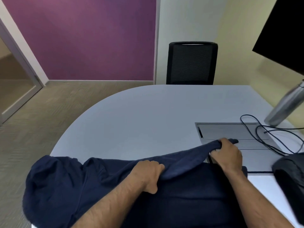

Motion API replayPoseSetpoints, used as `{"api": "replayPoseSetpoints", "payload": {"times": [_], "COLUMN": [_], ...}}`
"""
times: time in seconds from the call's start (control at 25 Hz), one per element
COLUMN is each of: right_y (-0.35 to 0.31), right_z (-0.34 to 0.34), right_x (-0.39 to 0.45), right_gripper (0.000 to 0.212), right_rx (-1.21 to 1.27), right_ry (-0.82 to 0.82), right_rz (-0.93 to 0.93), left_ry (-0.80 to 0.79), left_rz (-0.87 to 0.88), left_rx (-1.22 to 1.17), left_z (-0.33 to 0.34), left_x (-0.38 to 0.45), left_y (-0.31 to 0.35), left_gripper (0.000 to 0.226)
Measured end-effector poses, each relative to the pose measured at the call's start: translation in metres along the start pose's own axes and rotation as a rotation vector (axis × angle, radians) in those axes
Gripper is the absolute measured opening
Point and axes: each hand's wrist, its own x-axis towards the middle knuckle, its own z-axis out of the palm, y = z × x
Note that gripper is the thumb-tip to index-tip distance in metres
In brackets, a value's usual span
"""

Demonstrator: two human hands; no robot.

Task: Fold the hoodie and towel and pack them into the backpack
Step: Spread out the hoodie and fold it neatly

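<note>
A: In the head view, where is the navy hoodie (pixel 69 186) laid?

B: On the worktop (pixel 139 116); its sleeve (pixel 185 155) is gripped by the left hand (pixel 148 175) and pinched by the right hand (pixel 227 155).

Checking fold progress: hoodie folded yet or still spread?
Mid-fold. The hoodie lies mostly spread on the table; the left hand and right hand grip one sleeve, lifted over the body.

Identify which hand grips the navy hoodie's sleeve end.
The right hand, pinching the navy hoodie sleeve's tip over the grey table; the left hand grips mid-sleeve.
</note>
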Motion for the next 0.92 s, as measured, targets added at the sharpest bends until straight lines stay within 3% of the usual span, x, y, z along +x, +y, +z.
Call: {"api": "replayPoseSetpoints", "payload": {"times": [0.32, 0.64, 0.72, 0.8, 0.92], "right_y": [0.085, 0.098, 0.096, 0.101, 0.11], "right_z": [0.002, 0.0, -0.003, 0.001, 0.016], "right_x": [-0.118, -0.162, -0.16, -0.156, -0.154], "right_gripper": [0.073, 0.053, 0.041, 0.055, 0.087], "right_rx": [-0.035, -0.409, -0.334, -0.32, -0.439], "right_ry": [-0.033, -0.16, -0.055, -0.053, -0.306], "right_rz": [0.051, 0.152, 0.168, 0.0, -0.137], "left_ry": [-0.041, -0.105, 0.058, 0.284, 0.157], "left_rz": [0.122, 0.091, 0.145, 0.185, -0.096], "left_rx": [0.274, 0.243, 0.252, 0.283, 0.137], "left_z": [0.039, 0.067, 0.076, 0.093, 0.107], "left_x": [-0.054, -0.071, -0.066, -0.054, -0.045], "left_y": [0.028, 0.031, 0.027, 0.022, 0.01], "left_gripper": [0.041, 0.037, 0.047, 0.05, 0.101]}}
